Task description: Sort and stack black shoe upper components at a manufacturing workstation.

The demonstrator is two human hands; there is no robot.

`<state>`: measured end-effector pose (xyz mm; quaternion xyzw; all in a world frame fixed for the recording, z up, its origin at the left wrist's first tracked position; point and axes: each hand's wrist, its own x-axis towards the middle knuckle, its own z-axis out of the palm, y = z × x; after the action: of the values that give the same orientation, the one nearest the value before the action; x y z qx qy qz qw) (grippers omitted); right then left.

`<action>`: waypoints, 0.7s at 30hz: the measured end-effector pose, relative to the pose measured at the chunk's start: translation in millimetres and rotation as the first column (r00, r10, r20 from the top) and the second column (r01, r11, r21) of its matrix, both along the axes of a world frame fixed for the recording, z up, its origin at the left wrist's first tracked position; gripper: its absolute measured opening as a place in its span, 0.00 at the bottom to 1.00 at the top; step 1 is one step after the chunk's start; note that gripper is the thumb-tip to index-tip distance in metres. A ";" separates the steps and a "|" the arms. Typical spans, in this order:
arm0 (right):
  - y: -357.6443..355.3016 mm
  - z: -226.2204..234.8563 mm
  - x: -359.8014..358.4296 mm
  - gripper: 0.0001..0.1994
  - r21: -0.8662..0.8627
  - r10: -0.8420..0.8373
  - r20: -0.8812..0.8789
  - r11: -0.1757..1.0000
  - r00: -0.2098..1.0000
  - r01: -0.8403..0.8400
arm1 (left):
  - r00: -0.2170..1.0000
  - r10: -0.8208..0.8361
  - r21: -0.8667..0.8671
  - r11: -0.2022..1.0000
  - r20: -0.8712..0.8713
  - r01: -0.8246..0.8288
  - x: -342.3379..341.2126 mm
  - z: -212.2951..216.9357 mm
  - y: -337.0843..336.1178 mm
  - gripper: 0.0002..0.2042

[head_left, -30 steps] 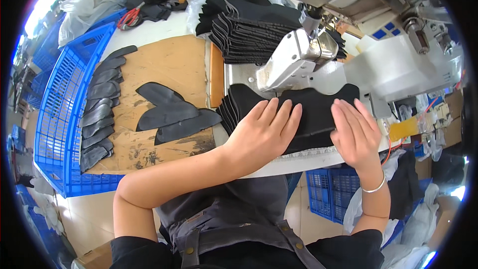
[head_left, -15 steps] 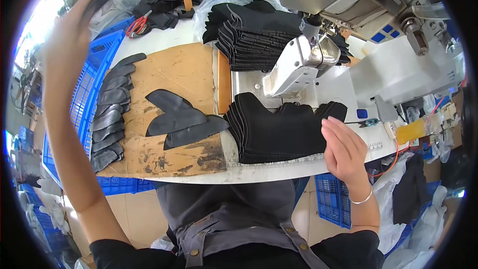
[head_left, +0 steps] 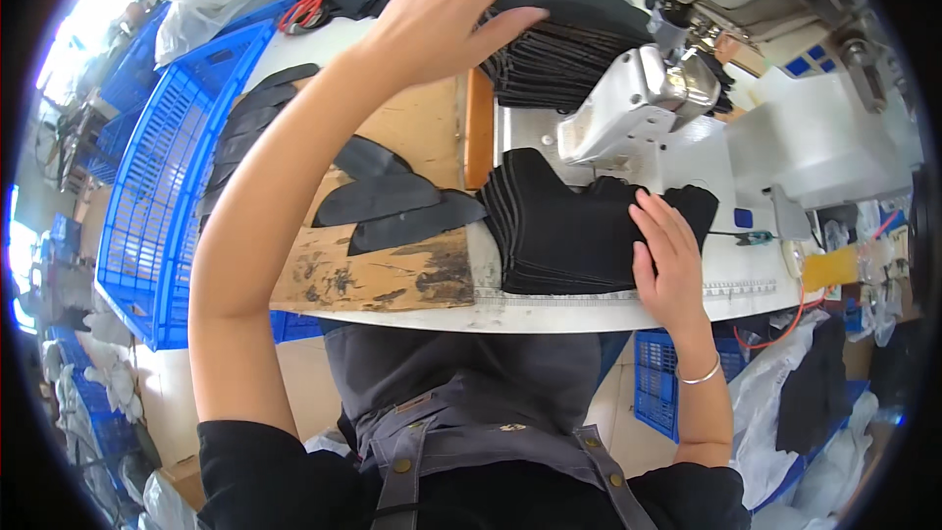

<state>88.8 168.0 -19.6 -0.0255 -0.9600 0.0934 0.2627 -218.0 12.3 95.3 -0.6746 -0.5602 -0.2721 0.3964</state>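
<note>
My left hand [head_left: 446, 10] reaches far across the table and grips the top of a tall stack of black fabric pieces [head_left: 579, 49] behind the sewing machine head [head_left: 643, 98]. My right hand [head_left: 672, 255] lies flat, fingers apart, on the right side of a nearer stack of black cut pieces [head_left: 559, 236] at the table's front edge. Left of that stack, a few loose black shaped pieces [head_left: 392, 206] lie on a worn wooden board [head_left: 363, 275].
A blue plastic crate [head_left: 167, 196] stands at the left, with a row of black pieces [head_left: 240, 137] along its inner side. Red-handled scissors [head_left: 304, 10] lie at the back left. The white sewing machine body [head_left: 814, 137] fills the right; another blue crate [head_left: 662, 383] sits under the table.
My left hand left the near stack, swung up and around to the left, and now grips the far stack behind the machine. My right hand stayed on the near stack.
</note>
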 end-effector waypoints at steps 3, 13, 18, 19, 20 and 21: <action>-4.2 -1.6 -1.0 0.17 0.074 0.012 -0.048 0.997 0.999 -0.009 | 0.966 0.107 -0.313 0.949 0.237 -0.029 7.1 -46.2 -59.1 0.02; -86.5 7.5 -82.6 0.11 0.123 0.427 0.043 0.895 0.903 -0.428 | 0.756 0.351 -0.726 0.647 0.553 0.231 29.1 -90.8 -104.7 0.10; -101.0 -1.7 -112.4 0.12 0.130 0.436 0.074 0.887 0.897 -0.442 | 0.698 0.406 -0.747 0.603 0.590 0.280 28.6 -91.6 -102.4 0.10; -101.8 -3.6 -115.5 0.12 0.129 0.423 0.108 0.891 0.900 -0.435 | 0.649 0.431 -0.731 0.613 0.626 0.299 28.9 -92.6 -103.3 0.09; -103.7 -5.1 -118.5 0.12 0.126 0.430 0.108 0.888 0.896 -0.441 | 0.646 0.437 -0.733 0.614 0.626 0.295 27.1 -97.0 -107.6 0.09; -105.5 -6.5 -121.1 0.12 0.122 0.432 0.084 0.890 0.898 -0.440 | 0.671 0.387 -0.704 0.648 0.632 0.290 24.6 -103.9 -112.3 0.08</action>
<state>-32.2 62.5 -26.1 0.2061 -0.9522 0.0826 0.2097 -193.4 -100.0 -8.6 -0.5873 -0.7496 -0.2478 -0.1783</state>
